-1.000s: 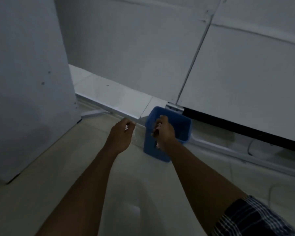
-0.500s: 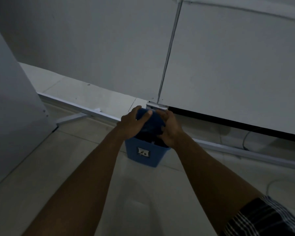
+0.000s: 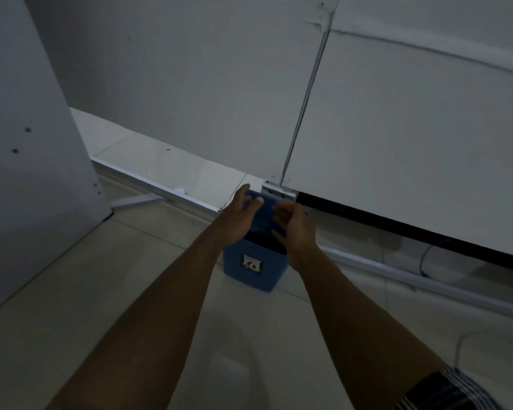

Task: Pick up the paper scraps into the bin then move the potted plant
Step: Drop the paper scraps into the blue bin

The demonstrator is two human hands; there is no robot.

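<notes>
A small blue bin (image 3: pixel 253 269) with a white label on its front stands on the tiled floor against a low white ledge. Both my hands hover over its open top. My left hand (image 3: pixel 240 218) is at the bin's left rim with fingers spread and nothing in it. My right hand (image 3: pixel 295 229) is at the right rim, fingers loosely apart and holding nothing. No paper scraps show in either hand; the bin's inside is dark. No potted plant is in view.
White partition panels (image 3: pixel 397 143) rise right behind the bin, joined by a metal bracket (image 3: pixel 279 193). A white board (image 3: pixel 27 143) leans at the left. A cable (image 3: pixel 427 258) lies on the floor to the right. Pale floor tiles (image 3: pixel 71 306) stretch toward me.
My hands, which held something pale a second ago, came together over the bin's mouth and have now spread apart above it with fingers open. The view has shifted slightly.
</notes>
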